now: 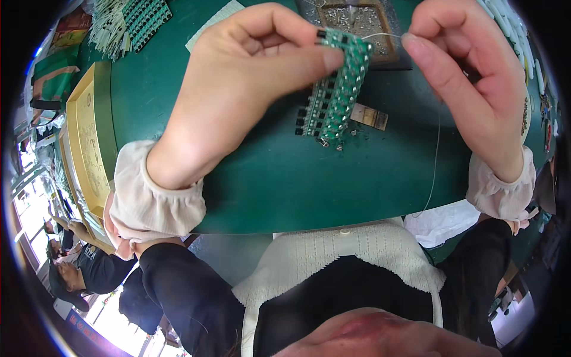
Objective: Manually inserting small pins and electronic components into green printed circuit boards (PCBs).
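Observation:
My left hand (238,83) pinches the upper end of a green circuit board panel (342,89) between thumb and fingers. The panel is tilted, with rows of shiny solder points on one face and black parts along its edge. My right hand (470,77) is closed in a pinch on a thin silvery wire (383,34), whose end reaches the top corner of the panel. More of this wire hangs below the right hand toward the table's front edge. Behind the panel sits a brown tray (392,38) strewn with small metal bits.
A small flat strip (370,116) lies on the green table (285,196) with loose scraps beside it. Far left are more circuit boards (146,24), bundled pale wires (110,27) and a yellow box (92,143). Pale cables (511,24) lie far right. Another person (98,262) sits left.

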A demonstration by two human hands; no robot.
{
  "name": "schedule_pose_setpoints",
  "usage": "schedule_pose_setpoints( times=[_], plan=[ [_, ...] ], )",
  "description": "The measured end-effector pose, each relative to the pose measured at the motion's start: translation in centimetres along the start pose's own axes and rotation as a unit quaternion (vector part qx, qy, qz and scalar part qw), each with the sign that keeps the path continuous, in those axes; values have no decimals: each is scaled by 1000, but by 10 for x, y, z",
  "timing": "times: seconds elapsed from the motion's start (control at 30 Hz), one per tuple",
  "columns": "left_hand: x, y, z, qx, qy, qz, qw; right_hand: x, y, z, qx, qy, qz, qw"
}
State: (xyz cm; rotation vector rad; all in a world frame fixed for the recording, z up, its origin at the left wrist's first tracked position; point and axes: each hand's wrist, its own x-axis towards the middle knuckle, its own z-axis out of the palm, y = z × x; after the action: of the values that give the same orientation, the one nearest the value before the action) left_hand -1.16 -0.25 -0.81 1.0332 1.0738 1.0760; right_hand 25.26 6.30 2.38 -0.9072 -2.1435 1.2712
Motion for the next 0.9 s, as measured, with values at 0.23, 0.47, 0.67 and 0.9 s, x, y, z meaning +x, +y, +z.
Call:
schedule_pose_setpoints(
  times=[0.23, 0.47, 0.67, 0.9],
  plan=[
    [6, -4, -7, -115, -42, -51, 991, 0, 3, 3, -16, 12, -14, 1000],
    [-2, 20, 12, -190, 16, -113, 975, 0, 6, 3, -19, 20, -19, 999],
    [1, 0, -3, -187, -15, -98, 977, -1, 5, 4, -21, 26, -22, 999],
    [-3, 24, 11, -192, 11, -122, 974, -1, 7, 5, -24, 29, -20, 999]
  ],
)
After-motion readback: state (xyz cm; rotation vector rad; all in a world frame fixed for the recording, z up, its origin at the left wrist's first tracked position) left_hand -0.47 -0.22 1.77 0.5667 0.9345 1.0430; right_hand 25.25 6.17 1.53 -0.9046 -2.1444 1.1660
